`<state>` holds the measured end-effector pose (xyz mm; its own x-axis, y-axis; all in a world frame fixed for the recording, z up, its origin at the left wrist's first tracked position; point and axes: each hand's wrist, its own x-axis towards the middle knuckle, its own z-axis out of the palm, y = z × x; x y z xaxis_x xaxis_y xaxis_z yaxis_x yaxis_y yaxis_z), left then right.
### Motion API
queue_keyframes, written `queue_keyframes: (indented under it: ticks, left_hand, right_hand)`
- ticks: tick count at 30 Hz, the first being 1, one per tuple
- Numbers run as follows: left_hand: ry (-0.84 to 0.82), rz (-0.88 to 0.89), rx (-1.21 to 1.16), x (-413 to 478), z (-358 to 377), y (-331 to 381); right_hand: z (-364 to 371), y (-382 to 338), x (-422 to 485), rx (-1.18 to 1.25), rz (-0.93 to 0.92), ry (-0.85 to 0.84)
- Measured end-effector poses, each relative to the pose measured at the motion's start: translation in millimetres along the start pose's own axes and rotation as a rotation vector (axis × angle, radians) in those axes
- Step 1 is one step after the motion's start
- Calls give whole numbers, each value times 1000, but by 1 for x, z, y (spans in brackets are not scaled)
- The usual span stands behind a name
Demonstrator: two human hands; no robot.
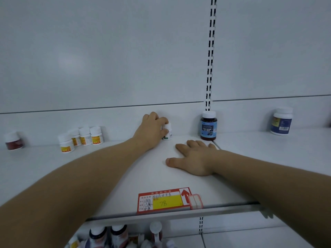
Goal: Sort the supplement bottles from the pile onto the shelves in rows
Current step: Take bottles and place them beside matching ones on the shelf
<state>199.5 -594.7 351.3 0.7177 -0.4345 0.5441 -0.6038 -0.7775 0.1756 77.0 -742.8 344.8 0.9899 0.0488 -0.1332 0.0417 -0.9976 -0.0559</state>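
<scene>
Smooth white shelf (107, 176), matte finish, flat back panel. Landmark: blue-label bottle (208, 127), round, glossy dark body, white screw cap, upright at the foot of the slotted upright (211, 51).

Just left of it, the small white bottle (168, 131) (cylindrical plastic, green at the label base) stands upright by the back panel. The left hand (152, 130) grips it, fingers curled over cap & side, forearm stretched long from bottom-left.

The right hand (194, 156) lies in front of the landmark, a bit left. Palm down, flat on the shelf, fingers straight & spread, holding nothing. Fingertips are near the landmark's base.

Far left of the landmark: four squat white tubs w/ yellow labels (82, 137), clustered, then a dark red tub (13, 141) beyond. Well right: a white tub w/ blue label (282, 122).

Nearer the camera than the landmark, at the shelf edge: red-yellow price tag (168, 200), handwritten. Below that edge: pile of bottles (114, 235), white caps, blurred.
</scene>
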Motion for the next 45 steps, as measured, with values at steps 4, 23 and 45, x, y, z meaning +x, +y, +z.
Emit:
queue_keyframes:
  ticks: [4, 23, 45]
  left_hand:
    - [-14, -1, 16, 1, -3, -2]
    - [-506, -260, 19, -111, -118, -22]
    - [-491, -660, 24, -493, -320, -179]
  right_hand:
    - [1, 0, 0, 4, 0, 3]
    - [-50, -36, 1, 3, -55, 114]
    - [33, -466, -95, 35, -767, 284]
